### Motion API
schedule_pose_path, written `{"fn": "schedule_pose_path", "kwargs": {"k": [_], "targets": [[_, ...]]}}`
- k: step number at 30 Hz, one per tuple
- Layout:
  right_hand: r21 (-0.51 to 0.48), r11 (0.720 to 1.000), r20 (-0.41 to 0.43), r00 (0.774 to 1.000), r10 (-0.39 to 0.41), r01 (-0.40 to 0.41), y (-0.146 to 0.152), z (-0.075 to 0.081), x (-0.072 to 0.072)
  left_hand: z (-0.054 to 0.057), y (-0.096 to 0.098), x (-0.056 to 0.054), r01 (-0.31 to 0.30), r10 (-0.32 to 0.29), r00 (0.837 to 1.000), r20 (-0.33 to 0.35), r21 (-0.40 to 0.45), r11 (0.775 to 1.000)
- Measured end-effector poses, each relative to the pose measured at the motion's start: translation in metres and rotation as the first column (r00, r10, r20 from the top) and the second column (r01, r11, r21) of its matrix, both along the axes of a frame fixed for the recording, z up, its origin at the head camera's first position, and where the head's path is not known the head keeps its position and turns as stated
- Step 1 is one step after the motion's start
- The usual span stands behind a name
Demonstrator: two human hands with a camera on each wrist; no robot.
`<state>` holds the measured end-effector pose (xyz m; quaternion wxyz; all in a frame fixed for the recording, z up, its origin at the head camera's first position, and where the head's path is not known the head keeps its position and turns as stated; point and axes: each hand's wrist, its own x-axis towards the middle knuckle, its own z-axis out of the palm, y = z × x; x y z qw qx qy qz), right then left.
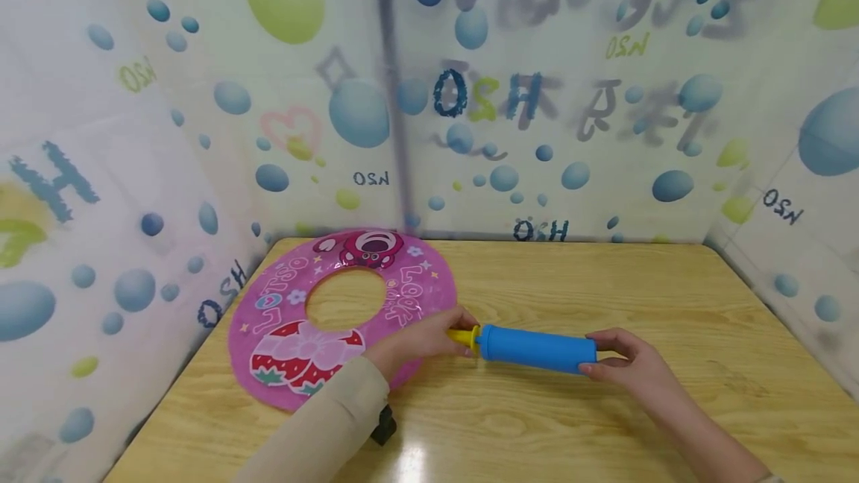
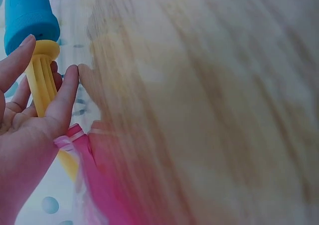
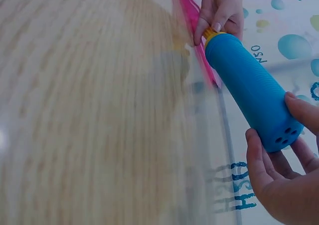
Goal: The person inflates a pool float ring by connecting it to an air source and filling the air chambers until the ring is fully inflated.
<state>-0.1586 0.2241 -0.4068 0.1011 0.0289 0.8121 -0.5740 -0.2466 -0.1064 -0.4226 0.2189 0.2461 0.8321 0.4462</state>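
A blue hand pump (image 1: 540,349) with a yellow ribbed end piece (image 2: 44,83) is held almost level above the table, between both hands. My left hand (image 1: 429,338) pinches the yellow piece, thumb on one side and fingers on the other. Around the far end of the blue barrel (image 3: 254,88), which has several small holes, the fingertips and thumb of my right hand (image 1: 634,367) are curled. Left of the pump lies a flat-looking pink swim ring (image 1: 265,319) printed with a bear and strawberries; my left hand and sleeve cover part of it.
The wood-grain table (image 1: 604,431) reaches back to a patterned curtain (image 1: 537,200) with blue and green dots, which also hangs at both sides. A small black object (image 1: 384,427) shows beside the left sleeve (image 1: 335,416).
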Motion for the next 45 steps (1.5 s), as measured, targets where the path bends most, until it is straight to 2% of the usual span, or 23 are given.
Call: {"fn": "schedule_pose_path", "kwargs": {"k": [14,22,30,33,38,45], "targets": [[0.023,1.0,-0.002,1.0,-0.015,0.015,-0.011,0.002,-0.004,-0.003,0.001,-0.002,0.004,-0.003,1.0,-0.014,0.008,1.0],[0.014,1.0,-0.015,1.0,-0.01,0.01,-0.012,0.004,-0.003,-0.003,-0.002,-0.002,-0.007,0.007,1.0,0.002,0.022,1.0],[-0.008,1.0,-0.017,1.0,0.017,-0.017,0.029,0.006,0.008,-0.005,-0.001,-0.002,0.03,-0.029,0.998,-0.047,0.021,0.999],[-0.007,1.0,-0.027,0.999,0.025,-0.025,0.049,0.007,0.014,-0.005,0.001,-0.002,0.031,-0.03,0.998,-0.046,0.022,0.999],[0.035,0.999,-0.049,0.999,0.002,0.0,0.078,0.008,0.023,-0.003,0.005,-0.002,0.01,-0.01,1.0,-0.011,0.022,1.0],[0.113,0.993,-0.04,0.999,-0.022,0.027,0.109,0.012,0.03,-0.004,0.003,-0.002,-0.01,0.01,0.999,-0.031,-0.012,1.0]]}}
